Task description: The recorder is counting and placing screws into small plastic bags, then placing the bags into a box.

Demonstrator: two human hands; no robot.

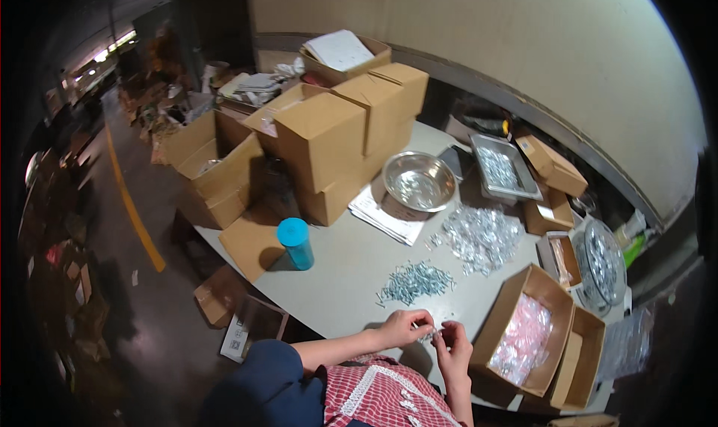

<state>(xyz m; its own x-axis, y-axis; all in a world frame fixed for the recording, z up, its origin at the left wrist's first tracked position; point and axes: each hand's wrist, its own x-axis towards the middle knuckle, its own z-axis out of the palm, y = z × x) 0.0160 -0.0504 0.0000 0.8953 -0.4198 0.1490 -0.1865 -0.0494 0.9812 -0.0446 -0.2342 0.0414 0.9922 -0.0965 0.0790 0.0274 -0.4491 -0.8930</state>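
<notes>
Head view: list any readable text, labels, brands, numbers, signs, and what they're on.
Nothing legible.
White-sided box on the floor side: square code and print, too small.
Paper stack under the metal bowl: print too blurred.
Small carton at right: pale label, too small.
White sheets on the upper box: unreadable.

One bare left hand [406,327]; one bare right hand [454,345]; one heap of small silvery metal screws [415,282], individual pieces too many to count; one heap of small clear plastic packets [485,238]; one round shiny metal bowl [415,164]; one rectangular grey metal tray [525,191]; one turquoise cylindrical container [298,246]; one yellow floor line [134,206].
</notes>
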